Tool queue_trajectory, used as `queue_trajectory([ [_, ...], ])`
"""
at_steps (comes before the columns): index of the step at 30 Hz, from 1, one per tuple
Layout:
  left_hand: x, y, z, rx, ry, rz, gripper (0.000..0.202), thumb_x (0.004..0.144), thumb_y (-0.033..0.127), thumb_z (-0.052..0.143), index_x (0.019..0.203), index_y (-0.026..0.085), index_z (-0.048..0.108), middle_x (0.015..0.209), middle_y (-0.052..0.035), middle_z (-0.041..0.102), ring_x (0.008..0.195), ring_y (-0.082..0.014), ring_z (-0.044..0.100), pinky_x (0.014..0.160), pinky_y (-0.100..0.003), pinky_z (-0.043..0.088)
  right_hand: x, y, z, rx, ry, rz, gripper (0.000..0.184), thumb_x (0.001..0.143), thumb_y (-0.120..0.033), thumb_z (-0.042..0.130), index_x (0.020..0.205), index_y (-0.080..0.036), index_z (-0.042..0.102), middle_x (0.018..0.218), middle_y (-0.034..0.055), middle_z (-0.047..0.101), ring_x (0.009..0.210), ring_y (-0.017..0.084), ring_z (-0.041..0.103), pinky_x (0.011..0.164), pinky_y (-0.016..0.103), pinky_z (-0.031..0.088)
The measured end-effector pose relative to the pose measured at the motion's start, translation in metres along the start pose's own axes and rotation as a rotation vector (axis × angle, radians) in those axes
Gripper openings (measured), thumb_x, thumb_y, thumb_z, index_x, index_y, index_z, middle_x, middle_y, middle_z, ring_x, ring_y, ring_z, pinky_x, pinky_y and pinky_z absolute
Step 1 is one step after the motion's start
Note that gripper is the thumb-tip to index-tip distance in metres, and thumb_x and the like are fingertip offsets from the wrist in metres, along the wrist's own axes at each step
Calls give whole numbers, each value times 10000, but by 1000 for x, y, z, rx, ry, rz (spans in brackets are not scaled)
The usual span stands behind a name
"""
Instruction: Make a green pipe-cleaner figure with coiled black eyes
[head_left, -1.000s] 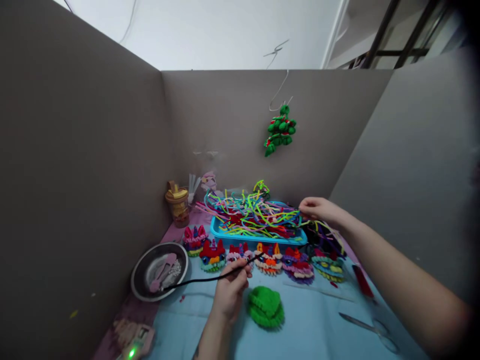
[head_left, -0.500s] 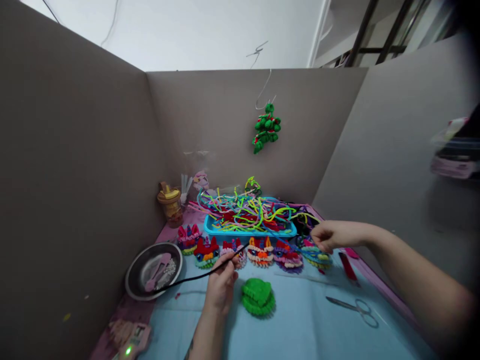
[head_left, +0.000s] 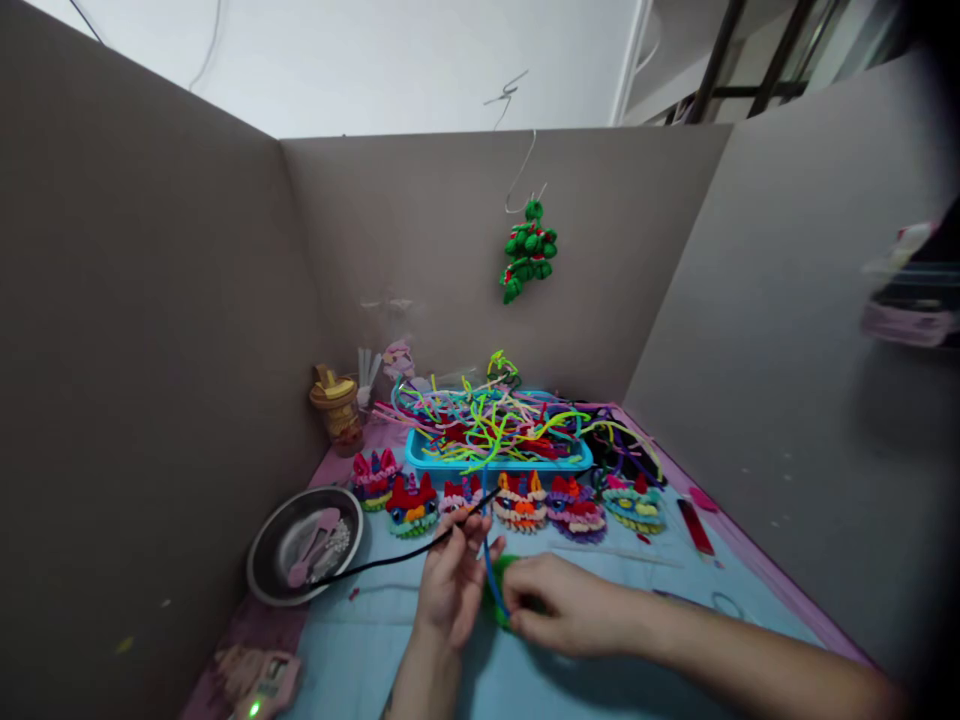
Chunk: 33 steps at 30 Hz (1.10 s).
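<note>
In the head view, the left hand pinches the black stem, its lower fingers loose, while the right hand pinches the low end of the blue stem in front of the green piece. Blue crosses upright just beside the left fingertips, toward the tray; whether they touch, I cannot tell. Good handling probably means a light grip, both stems unkinked and untangled.
</note>
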<state>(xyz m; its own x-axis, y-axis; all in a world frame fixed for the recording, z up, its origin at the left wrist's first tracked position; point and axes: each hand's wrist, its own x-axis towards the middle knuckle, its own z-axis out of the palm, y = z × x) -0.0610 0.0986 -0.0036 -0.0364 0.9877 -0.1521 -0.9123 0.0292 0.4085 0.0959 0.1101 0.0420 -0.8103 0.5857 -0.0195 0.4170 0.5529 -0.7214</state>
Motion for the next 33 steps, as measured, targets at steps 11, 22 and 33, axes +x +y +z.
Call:
queue_trajectory([
  [11,5,13,6,-42,249,26,194,787,12,585,717,166,680,699,-22,732,703,-139,711,640,-207,568,84,52,-37,405,303,113,344,794,-337,579,1109,-199,586,1002,50,644,884,187,586,740,308,483],
  [22,7,24,-27,-56,22,-12,206,574,161,834,699,266,707,662,37,716,694,-139,702,607,-193,553,138,99,-110,477,589,243,278,809,-379,573,1013,-195,611,864,38,630,766,156,577,583,238,472],
  [33,4,25,-26,0,-16,-54,295,489,243,884,689,268,670,633,57,683,677,-121,691,644,-201,551,53,49,-71,607,120,128,366,756,-429,649,1016,-172,643,839,26,647,639,105,581,529,203,420],
])
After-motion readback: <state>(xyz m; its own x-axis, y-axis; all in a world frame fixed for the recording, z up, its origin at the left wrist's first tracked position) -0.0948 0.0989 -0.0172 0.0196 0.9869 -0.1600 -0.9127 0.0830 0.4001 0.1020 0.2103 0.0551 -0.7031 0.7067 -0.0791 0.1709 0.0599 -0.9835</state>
